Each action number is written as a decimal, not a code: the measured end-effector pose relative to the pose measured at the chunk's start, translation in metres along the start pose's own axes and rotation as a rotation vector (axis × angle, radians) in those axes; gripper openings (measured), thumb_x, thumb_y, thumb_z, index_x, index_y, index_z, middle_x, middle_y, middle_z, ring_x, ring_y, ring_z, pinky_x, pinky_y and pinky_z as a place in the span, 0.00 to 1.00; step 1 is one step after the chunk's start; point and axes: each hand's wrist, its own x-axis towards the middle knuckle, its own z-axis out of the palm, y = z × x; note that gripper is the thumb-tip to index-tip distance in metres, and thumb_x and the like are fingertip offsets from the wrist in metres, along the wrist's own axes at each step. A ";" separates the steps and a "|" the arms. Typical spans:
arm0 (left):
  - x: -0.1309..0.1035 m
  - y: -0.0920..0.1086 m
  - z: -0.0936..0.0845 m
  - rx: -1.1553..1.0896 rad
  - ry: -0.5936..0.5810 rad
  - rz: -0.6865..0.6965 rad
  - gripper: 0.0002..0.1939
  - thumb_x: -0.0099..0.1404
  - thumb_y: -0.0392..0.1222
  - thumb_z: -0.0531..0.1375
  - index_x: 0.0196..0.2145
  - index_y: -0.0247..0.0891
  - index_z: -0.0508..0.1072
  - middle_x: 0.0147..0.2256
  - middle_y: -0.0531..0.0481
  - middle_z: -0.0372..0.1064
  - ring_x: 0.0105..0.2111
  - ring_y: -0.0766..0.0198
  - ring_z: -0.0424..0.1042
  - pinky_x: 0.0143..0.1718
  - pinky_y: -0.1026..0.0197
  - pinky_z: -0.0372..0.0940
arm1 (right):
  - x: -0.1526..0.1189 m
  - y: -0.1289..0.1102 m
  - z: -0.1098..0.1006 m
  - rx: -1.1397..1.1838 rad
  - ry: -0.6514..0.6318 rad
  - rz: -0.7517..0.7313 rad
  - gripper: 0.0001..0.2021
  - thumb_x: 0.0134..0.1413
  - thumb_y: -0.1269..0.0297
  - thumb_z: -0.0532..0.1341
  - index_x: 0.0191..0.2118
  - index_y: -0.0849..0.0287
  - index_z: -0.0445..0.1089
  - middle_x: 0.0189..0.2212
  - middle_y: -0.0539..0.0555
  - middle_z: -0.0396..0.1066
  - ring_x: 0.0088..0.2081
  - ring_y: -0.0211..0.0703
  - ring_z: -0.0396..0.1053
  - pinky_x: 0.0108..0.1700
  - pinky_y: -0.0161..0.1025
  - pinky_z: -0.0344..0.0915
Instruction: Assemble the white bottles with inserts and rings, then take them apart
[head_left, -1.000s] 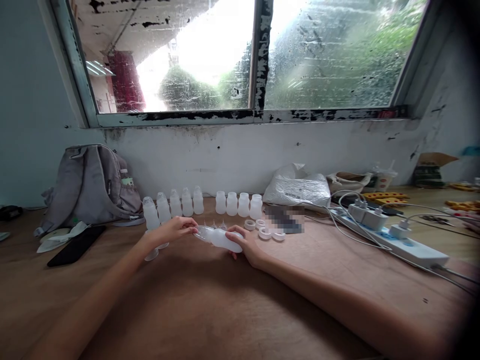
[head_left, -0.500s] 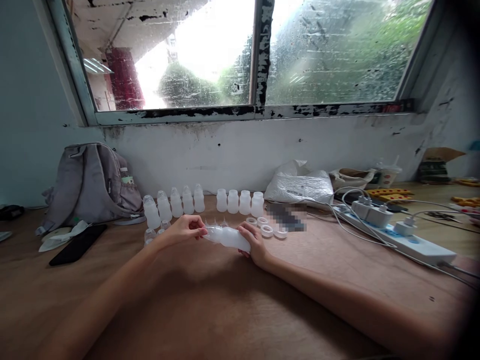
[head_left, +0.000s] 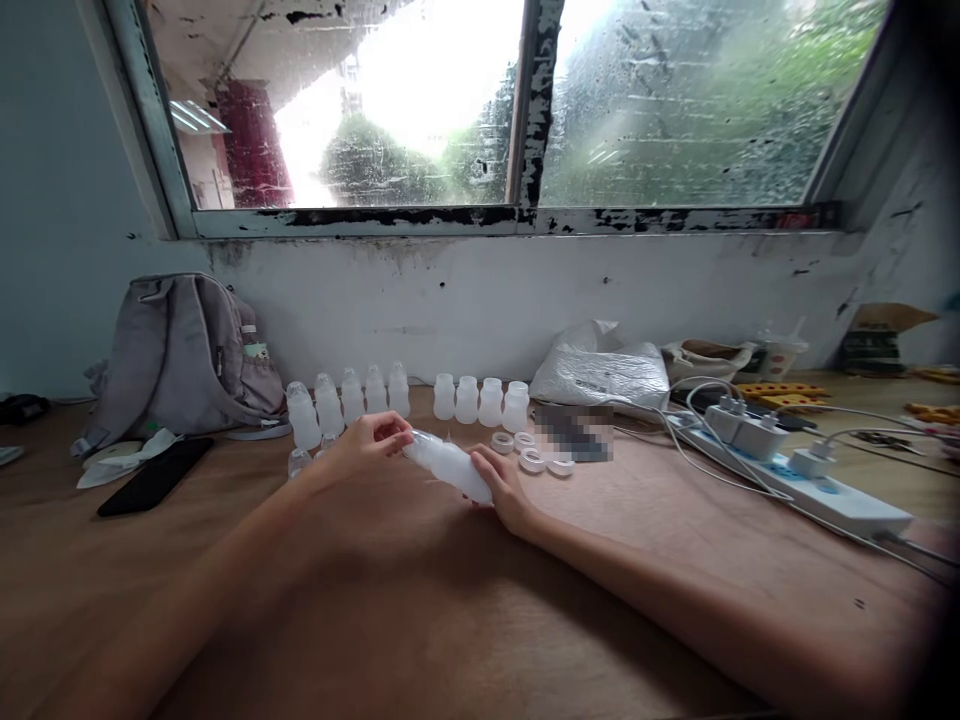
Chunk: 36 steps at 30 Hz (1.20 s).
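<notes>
A frosted white bottle lies tilted between my hands, its clear top end pointing up to the left. My right hand is wrapped round the lower end of the bottle. At the clear top, my left hand pinches with its fingertips. Behind the hands, several capped bottles stand in a row on the left, and several open bottles stand to their right. Several white rings lie on the table just beyond my right hand.
On the left are a grey backpack and a black phone. A silver bag rests against the wall. A white power strip with plugs and cables spans the right side of the wooden table.
The held bottle has tilted more steeply, its clear end rising. My left hand has moved up slightly with it. The view has shifted a little.
</notes>
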 end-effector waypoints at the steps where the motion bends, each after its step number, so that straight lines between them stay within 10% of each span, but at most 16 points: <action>1: 0.000 0.001 0.000 0.010 0.036 0.009 0.17 0.58 0.52 0.52 0.37 0.36 0.68 0.26 0.52 0.63 0.25 0.69 0.61 0.27 0.66 0.59 | 0.000 0.000 0.002 -0.045 -0.046 -0.046 0.14 0.52 0.52 0.50 0.36 0.57 0.63 0.27 0.52 0.64 0.28 0.40 0.64 0.26 0.34 0.62; 6: -0.001 0.007 0.019 -0.067 0.149 0.051 0.20 0.60 0.52 0.49 0.46 0.40 0.63 0.35 0.49 0.63 0.30 0.67 0.63 0.31 0.64 0.63 | 0.000 -0.001 0.012 -0.180 -0.269 -0.231 0.26 0.48 0.59 0.58 0.52 0.56 0.51 0.35 0.52 0.65 0.36 0.41 0.64 0.41 0.38 0.60; 15: -0.012 -0.035 0.080 -0.306 0.232 0.058 0.24 0.58 0.57 0.50 0.45 0.37 0.59 0.36 0.47 0.65 0.34 0.62 0.67 0.34 0.62 0.63 | 0.000 0.000 0.012 -0.229 -0.351 -0.232 0.14 0.48 0.59 0.57 0.41 0.57 0.59 0.31 0.52 0.65 0.33 0.41 0.63 0.36 0.36 0.61; 22: -0.016 -0.035 0.075 -0.253 0.201 0.035 0.24 0.54 0.49 0.59 0.46 0.39 0.60 0.43 0.46 0.65 0.39 0.59 0.66 0.39 0.58 0.62 | 0.009 -0.029 0.003 -0.266 -0.181 -0.318 0.28 0.47 0.59 0.59 0.54 0.55 0.49 0.45 0.57 0.60 0.42 0.44 0.61 0.42 0.39 0.60; 31: -0.023 -0.060 0.052 0.166 0.022 0.079 0.42 0.47 0.52 0.62 0.56 0.43 0.48 0.53 0.41 0.54 0.51 0.51 0.56 0.49 0.49 0.54 | 0.074 -0.081 -0.017 -0.507 -0.299 -0.293 0.15 0.44 0.55 0.60 0.37 0.57 0.69 0.26 0.51 0.67 0.27 0.38 0.64 0.27 0.33 0.59; 36: -0.033 -0.074 0.042 0.490 -0.052 0.037 0.21 0.60 0.53 0.49 0.47 0.41 0.63 0.48 0.44 0.60 0.49 0.54 0.58 0.51 0.49 0.52 | 0.136 -0.078 -0.022 -0.596 -0.095 -0.248 0.15 0.41 0.56 0.62 0.36 0.59 0.70 0.28 0.52 0.68 0.30 0.39 0.64 0.32 0.35 0.59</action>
